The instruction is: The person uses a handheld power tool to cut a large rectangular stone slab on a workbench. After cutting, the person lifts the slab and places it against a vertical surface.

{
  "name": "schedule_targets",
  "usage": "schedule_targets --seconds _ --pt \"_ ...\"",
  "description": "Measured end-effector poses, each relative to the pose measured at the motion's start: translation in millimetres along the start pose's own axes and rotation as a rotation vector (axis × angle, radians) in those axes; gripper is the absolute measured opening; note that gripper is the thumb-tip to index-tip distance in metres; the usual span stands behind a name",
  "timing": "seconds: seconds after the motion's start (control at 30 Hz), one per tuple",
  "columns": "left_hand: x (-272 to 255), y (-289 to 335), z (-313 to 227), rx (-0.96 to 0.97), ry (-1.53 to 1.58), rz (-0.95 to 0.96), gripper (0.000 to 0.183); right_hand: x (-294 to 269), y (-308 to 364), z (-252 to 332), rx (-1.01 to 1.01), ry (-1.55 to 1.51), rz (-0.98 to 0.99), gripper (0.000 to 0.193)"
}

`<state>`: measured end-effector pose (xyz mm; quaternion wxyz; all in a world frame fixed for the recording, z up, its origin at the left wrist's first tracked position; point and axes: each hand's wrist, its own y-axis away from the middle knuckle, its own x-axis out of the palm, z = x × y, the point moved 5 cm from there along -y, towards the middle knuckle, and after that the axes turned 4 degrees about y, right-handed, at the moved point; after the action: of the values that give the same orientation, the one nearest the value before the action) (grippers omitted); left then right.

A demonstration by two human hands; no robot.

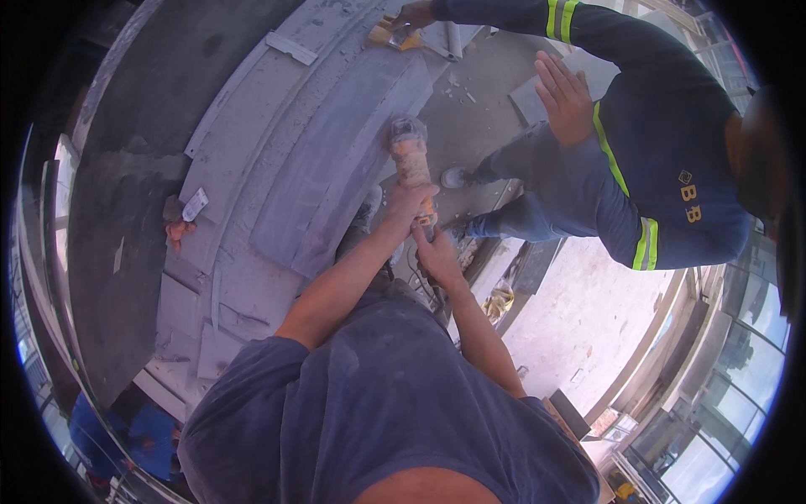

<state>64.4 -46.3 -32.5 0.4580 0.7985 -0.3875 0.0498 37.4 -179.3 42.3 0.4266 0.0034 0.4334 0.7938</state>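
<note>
My left hand [410, 204] is shut around the body of a dusty orange power grinder [411, 160]. My right hand [437, 256] grips the tool's rear end just below it. The grinder's grey head [407, 130] points away from me and meets the right edge of a long grey stone slab [336, 168]. Both forearms reach up from my blue-grey shirt [395, 403] in the lower middle.
A co-worker in a dark suit with yellow reflective stripes [655, 151] bends over at upper right, one hand on a knee [564, 97], the other [411, 15] at a yellow object at the top. Curved grey stone steps [243, 277] lie left. An orange glove [178, 231] rests there.
</note>
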Motion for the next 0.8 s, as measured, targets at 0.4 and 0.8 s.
schedule_targets --seconds 0.4,0.8 --pt "0.7 1.8 1.2 0.066 0.016 -0.01 0.038 2.9 -19.5 -21.8 0.004 -0.016 0.022 0.064" --pt "-0.3 -26.2 14.9 0.101 0.038 0.034 0.033 -2.4 -33.2 -24.9 -0.017 -0.025 0.016 0.064"
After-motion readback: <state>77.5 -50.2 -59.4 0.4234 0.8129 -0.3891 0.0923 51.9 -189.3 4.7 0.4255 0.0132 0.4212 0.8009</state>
